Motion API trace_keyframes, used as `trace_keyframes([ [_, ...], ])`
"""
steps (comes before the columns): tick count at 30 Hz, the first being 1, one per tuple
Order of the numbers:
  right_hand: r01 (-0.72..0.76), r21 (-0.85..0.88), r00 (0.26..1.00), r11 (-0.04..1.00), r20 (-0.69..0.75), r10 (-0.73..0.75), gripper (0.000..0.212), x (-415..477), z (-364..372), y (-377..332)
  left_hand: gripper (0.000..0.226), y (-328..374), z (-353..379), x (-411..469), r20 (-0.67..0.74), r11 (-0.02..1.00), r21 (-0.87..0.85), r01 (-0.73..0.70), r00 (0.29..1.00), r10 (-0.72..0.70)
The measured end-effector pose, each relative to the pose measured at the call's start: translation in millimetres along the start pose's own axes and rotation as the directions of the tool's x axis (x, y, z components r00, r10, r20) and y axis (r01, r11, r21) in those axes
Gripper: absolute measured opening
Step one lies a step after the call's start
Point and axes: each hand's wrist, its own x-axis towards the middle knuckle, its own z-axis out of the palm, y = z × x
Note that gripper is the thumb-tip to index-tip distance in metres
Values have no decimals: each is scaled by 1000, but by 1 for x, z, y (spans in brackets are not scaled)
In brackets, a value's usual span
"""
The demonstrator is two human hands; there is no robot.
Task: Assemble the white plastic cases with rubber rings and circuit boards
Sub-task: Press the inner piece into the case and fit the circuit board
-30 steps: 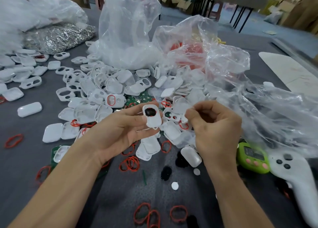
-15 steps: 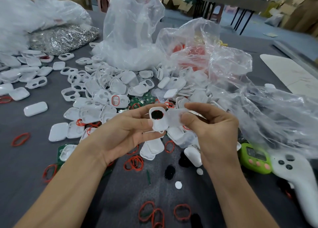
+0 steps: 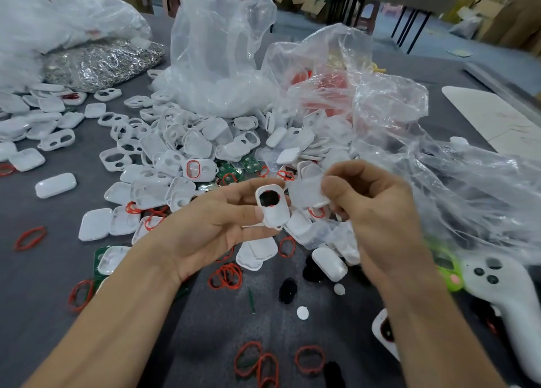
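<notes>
Two pinches: left hand [image 3: 205, 226] holds a rounded white case [image 3: 275, 212], right hand [image 3: 377, 212] perhaps a translucent cover [image 3: 303, 193].

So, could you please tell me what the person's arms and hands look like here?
Both are bare. The left hand and right hand wear no gloves, and no rings show on the fingers. The left forearm and right forearm have no sleeves in view, and neither wrist carries a watch or band.
</notes>
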Motion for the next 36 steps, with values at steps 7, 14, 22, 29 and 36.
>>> trace_keyframes([
  [7,175,-289,914,941,403,-46,20,10,3,-24,40,-3,1,-6,136,996,27,83,987,-86],
  [14,154,-457,967,876,251,-39,13,4,15,-3,39,-6,5,-6,168,996,55,65,983,-73],
  [22,234,-503,972,832,124,-198,16,-4,26,9,44,-5,6,-6,141,996,53,71,987,-78],
  [29,218,-488,974,845,61,-216,22,-2,23,14,42,-4,7,-5,136,998,10,54,989,-55],
  [36,175,-545,979,820,11,-202,11,-6,10,19,41,-3,5,-3,116,998,-51,27,993,-21],
])
